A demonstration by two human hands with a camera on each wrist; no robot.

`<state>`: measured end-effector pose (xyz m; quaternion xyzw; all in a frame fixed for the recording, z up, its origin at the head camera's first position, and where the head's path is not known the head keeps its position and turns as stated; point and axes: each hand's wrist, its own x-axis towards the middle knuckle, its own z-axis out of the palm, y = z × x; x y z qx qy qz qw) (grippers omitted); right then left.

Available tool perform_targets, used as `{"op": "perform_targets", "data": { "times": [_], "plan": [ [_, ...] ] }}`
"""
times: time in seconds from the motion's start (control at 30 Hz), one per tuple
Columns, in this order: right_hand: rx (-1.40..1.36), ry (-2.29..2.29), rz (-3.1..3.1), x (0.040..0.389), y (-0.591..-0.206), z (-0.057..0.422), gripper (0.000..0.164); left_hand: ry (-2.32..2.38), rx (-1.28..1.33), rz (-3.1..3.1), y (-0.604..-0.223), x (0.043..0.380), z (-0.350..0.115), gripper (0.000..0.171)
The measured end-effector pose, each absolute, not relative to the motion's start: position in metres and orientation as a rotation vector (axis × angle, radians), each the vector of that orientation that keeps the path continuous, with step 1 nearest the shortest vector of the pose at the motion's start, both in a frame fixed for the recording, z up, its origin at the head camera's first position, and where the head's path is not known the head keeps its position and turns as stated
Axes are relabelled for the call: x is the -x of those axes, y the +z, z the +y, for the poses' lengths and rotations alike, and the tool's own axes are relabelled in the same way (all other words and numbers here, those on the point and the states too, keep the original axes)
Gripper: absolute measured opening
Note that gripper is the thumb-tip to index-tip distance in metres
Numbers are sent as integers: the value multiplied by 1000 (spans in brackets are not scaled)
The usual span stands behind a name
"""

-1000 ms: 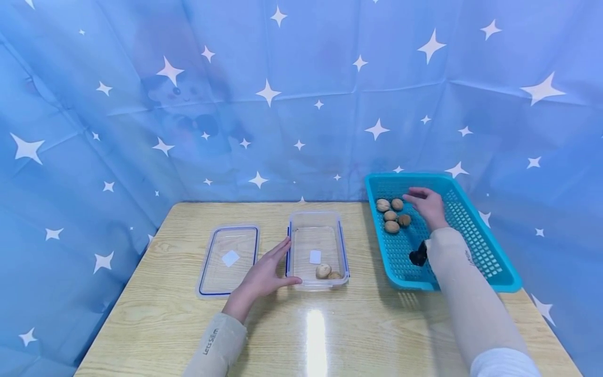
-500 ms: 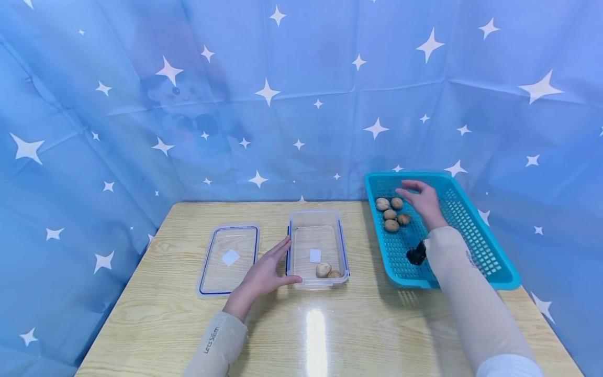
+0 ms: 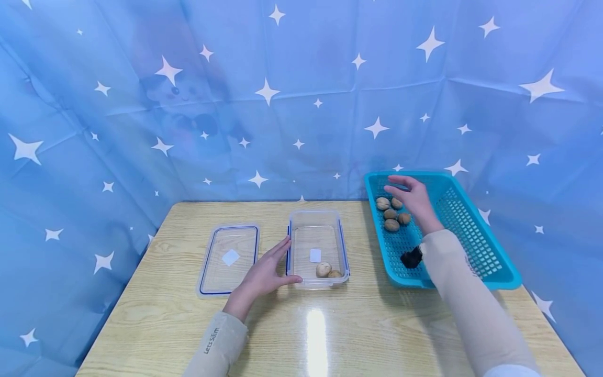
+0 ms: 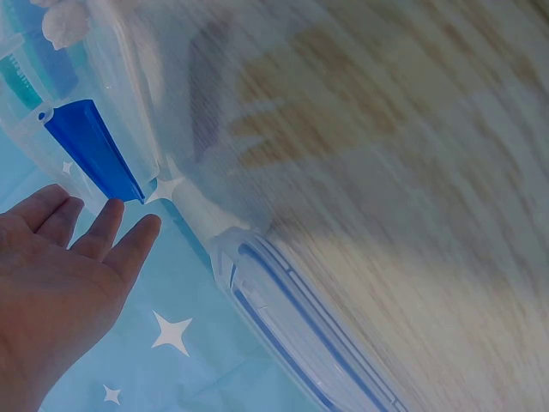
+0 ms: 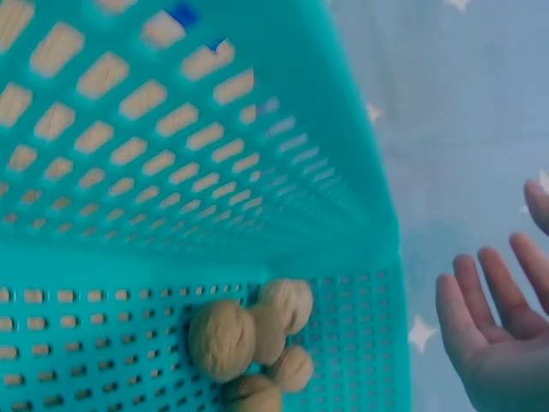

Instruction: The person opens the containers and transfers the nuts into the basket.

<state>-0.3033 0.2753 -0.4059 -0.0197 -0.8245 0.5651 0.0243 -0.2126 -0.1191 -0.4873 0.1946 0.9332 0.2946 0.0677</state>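
Observation:
My left hand [image 3: 265, 275], fingers spread, rests against the left side of a clear plastic food container [image 3: 313, 235]. Two walnuts [image 3: 323, 269] lie at the container's near end. Over a turquoise basket [image 3: 393, 275] hovers my right hand [image 3: 414, 201], holding nothing, its fingers loosely extended to the left. Several walnuts [image 3: 391, 225] sit together at the basket's far left, and the hand partly covers one. The right wrist view shows the walnuts [image 5: 221, 341] below the basket's rim, with the relaxed right hand [image 5: 506, 343] to the side.
A clear lid [image 3: 235, 238] with a blue seal lies flat on the wooden table [image 3: 282, 335], left of the container. A blue curtain [image 3: 320, 52] with white stars hangs behind the table. A black strap piece [image 3: 411, 258] sticks out from the right wrist.
My right hand has moved left and slightly toward the back, over the walnuts in the basket. The left hand stays in place against the container.

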Motion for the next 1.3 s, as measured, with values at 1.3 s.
{"op": "perform_targets", "data": {
  "times": [1.3],
  "plan": [
    [-341,1935,-2548,251,-434,147,44,915,-554,2801,-487,213,-119,103]
  ]
}}
